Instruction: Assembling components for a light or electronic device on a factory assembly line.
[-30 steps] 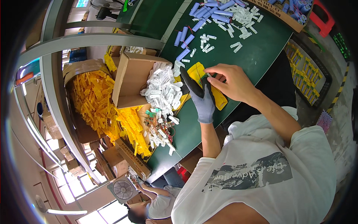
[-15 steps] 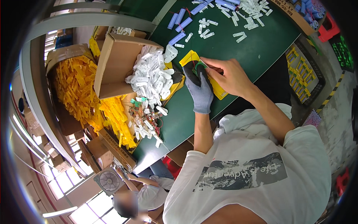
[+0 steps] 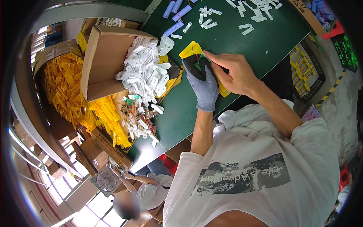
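Note:
My left hand, in a grey glove with black fingertips, is closed on a small green circuit board with thin red and dark wires. My bare right hand comes in from the right, its index finger and thumb close together at the board's edge. Whatever lies between those two fingers is hidden. Beneath both hands is a yellow sheet on the green table; its other end shows below my right hand.
Left of my hands, white plastic parts spill from a cardboard box. Near them lie wired green boards and yellow strips. Blue-violet cylindrical cells and white pieces lie beyond. Another person works at lower left.
The view has shifted slightly, so the boxes and parts sit further left and higher. My right index finger and thumb have moved a little at the board; my left hand still holds it.

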`<action>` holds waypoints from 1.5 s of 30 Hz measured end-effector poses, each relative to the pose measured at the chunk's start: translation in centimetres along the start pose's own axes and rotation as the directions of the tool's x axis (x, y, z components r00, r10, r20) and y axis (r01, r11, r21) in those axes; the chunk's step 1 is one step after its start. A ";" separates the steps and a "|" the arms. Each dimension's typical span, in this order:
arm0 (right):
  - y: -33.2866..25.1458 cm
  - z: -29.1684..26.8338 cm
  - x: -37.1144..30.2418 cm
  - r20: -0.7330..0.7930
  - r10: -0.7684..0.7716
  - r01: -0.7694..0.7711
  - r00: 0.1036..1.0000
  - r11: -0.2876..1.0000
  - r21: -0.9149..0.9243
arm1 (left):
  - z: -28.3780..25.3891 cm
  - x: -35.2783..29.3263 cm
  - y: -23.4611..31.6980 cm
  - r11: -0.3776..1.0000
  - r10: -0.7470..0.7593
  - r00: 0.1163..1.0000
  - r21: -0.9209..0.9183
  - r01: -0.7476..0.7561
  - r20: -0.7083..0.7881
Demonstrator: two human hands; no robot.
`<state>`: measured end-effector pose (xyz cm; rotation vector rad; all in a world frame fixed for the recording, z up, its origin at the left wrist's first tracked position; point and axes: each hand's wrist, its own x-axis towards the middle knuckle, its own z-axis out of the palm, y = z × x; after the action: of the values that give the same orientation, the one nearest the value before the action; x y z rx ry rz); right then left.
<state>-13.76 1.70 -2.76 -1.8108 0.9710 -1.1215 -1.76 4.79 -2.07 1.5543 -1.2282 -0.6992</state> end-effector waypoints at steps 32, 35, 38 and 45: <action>-2.0 -3.8 -0.3 0.694 0.211 -0.473 0.689 0.856 0.209 | -2.9 -1.0 0.5 0.731 -0.010 1.000 -0.683 -0.003 -0.015; -2.1 -3.2 -1.1 0.376 0.192 -0.296 0.907 0.924 0.243 | -3.5 -0.8 -0.4 0.765 0.005 0.999 -0.644 -0.025 -0.033; -1.1 -3.1 -1.2 0.177 0.106 -0.137 0.978 0.976 0.170 | -3.2 -0.7 1.0 0.832 0.032 0.991 -0.546 -0.098 -0.130; 0.6 -4.8 -0.8 0.205 0.041 -0.010 0.978 0.989 -0.147 | -5.5 -1.7 5.7 0.701 0.521 0.842 0.493 -0.516 0.140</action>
<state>-18.54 1.12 -2.04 -1.9814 0.9691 -0.8441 0.45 8.32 4.88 1.4946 -1.8520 0.0294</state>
